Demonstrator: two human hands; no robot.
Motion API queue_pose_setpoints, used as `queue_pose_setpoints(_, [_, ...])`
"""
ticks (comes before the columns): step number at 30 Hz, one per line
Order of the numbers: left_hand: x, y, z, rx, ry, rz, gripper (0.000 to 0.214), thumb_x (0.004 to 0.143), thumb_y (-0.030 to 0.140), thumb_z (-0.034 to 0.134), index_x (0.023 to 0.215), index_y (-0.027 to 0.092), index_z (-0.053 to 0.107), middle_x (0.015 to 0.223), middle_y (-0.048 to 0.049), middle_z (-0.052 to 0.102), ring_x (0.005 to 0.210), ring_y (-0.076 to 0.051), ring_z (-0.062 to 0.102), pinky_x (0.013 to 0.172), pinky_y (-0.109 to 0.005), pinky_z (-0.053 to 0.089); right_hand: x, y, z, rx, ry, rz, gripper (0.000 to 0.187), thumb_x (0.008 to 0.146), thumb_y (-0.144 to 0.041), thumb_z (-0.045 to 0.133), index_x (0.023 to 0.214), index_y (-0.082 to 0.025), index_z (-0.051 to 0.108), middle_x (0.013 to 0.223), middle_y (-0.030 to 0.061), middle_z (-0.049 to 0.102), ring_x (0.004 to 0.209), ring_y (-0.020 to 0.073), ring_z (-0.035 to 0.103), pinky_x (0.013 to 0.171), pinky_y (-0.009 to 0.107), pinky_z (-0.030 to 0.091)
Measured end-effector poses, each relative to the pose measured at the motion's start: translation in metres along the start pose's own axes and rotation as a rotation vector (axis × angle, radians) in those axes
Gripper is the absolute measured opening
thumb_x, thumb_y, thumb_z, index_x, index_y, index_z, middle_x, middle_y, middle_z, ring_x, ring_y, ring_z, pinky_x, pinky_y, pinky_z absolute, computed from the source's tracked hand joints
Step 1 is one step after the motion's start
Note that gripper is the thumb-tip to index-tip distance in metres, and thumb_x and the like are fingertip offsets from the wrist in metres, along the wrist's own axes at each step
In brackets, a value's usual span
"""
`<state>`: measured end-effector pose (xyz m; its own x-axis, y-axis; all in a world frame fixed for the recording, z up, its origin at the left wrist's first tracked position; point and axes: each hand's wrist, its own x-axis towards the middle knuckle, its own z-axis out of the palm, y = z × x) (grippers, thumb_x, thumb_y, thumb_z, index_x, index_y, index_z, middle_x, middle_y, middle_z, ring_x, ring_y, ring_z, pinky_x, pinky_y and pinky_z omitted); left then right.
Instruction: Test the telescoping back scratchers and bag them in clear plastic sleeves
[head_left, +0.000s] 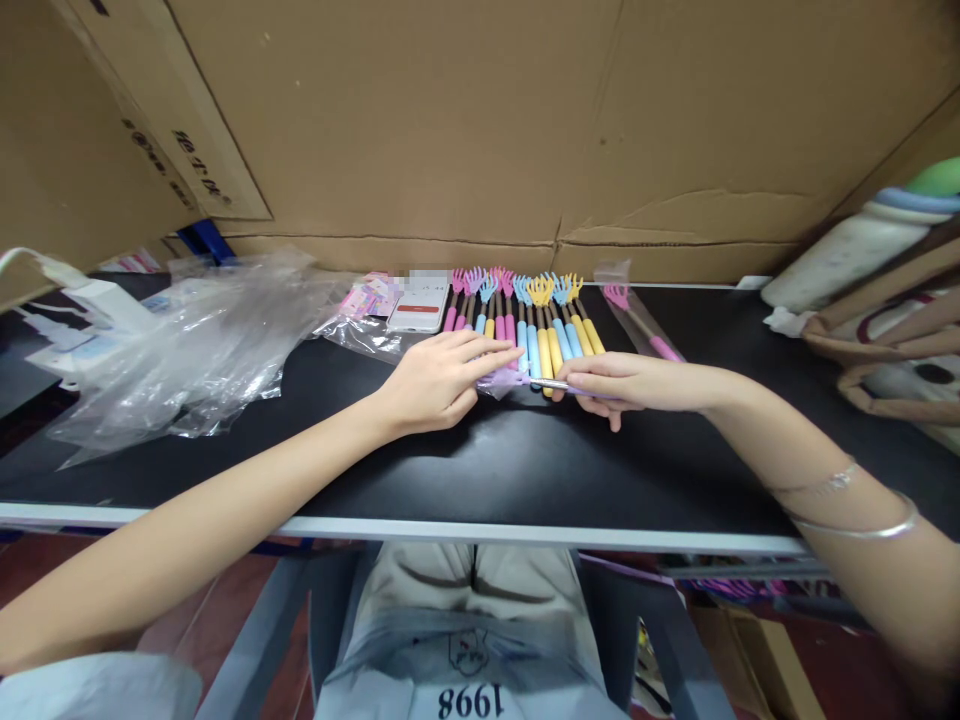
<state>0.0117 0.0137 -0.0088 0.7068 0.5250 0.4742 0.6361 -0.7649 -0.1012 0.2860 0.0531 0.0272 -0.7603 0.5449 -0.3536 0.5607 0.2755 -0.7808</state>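
A row of several back scratchers (525,310) with pink, blue and yellow handles and claw-shaped heads lies on the black table (480,460). My left hand (439,380) and my right hand (622,385) meet just in front of that row. Between them they pinch a purple back scratcher (517,380) lying crosswise, its claw head by my left fingers and its thin metal shaft at my right fingertips. Both hands have their fingers closed on it.
One pink back scratcher in a clear sleeve (637,320) lies right of the row. A phone (418,305) and crumpled clear plastic bags (202,340) are at the left. Cardboard boxes (480,130) stand behind. A bag with a bottle (877,290) sits far right.
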Motion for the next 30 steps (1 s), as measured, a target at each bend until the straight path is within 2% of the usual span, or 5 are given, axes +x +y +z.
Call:
queue_pose_setpoints(8, [0.001, 0.005, 0.000, -0.023, -0.035, 0.032, 0.057, 0.082, 0.017, 0.038, 0.138, 0.018, 0.049, 0.136, -0.0042, 0.056, 0.118, -0.023, 0.052, 0.101, -0.040, 0.043, 0.009, -0.007, 0.016, -0.038, 0.067, 0.013, 0.046, 0.091, -0.059, 0.041, 0.094, -0.015, 0.052, 0.066, -0.0017, 0.047, 0.053, 0.0073, 0.046, 0.049, 0.021, 0.047])
queue_pose_setpoints(13, [0.001, 0.010, -0.002, 0.033, -0.025, 0.068, 0.056, 0.085, 0.019, 0.039, 0.140, 0.018, 0.046, 0.138, -0.0059, 0.054, 0.122, -0.024, 0.050, 0.104, -0.042, 0.039, 0.015, -0.010, 0.029, -0.168, 0.151, -0.065, 0.042, 0.094, -0.052, 0.037, 0.110, -0.015, 0.051, 0.070, -0.0005, 0.054, 0.058, 0.0095, 0.050, 0.047, 0.021, 0.042])
queue_pose_setpoints(22, [0.002, 0.017, 0.003, 0.062, -0.018, 0.136, 0.049, 0.098, 0.031, 0.034, 0.144, 0.019, 0.039, 0.143, -0.0077, 0.049, 0.127, -0.024, 0.046, 0.106, -0.040, 0.036, 0.016, -0.009, 0.034, -0.135, 0.189, -0.262, 0.029, 0.086, -0.028, 0.050, 0.114, -0.019, 0.050, 0.106, 0.0064, 0.060, 0.087, 0.0143, 0.057, 0.083, 0.031, 0.048])
queue_pose_setpoints(27, [0.002, 0.011, -0.002, 0.060, -0.027, 0.147, 0.058, 0.095, 0.050, 0.041, 0.145, 0.022, 0.037, 0.147, -0.0067, 0.044, 0.133, -0.026, 0.041, 0.112, -0.044, 0.029, 0.018, -0.009, 0.035, -0.022, 0.147, -0.184, 0.049, 0.091, -0.036, 0.049, 0.133, -0.018, 0.034, 0.094, 0.0035, 0.060, 0.063, 0.0077, 0.050, 0.053, 0.020, 0.044])
queue_pose_setpoints(30, [0.002, 0.008, -0.011, 0.071, 0.014, 0.130, 0.063, 0.091, 0.059, 0.043, 0.143, 0.023, 0.040, 0.147, -0.0063, 0.045, 0.134, -0.028, 0.040, 0.113, -0.046, 0.026, 0.015, -0.013, 0.033, 0.004, 0.119, -0.186, 0.050, 0.092, -0.043, 0.048, 0.132, -0.018, 0.032, 0.094, 0.0035, 0.062, 0.057, 0.0058, 0.045, 0.050, 0.019, 0.043])
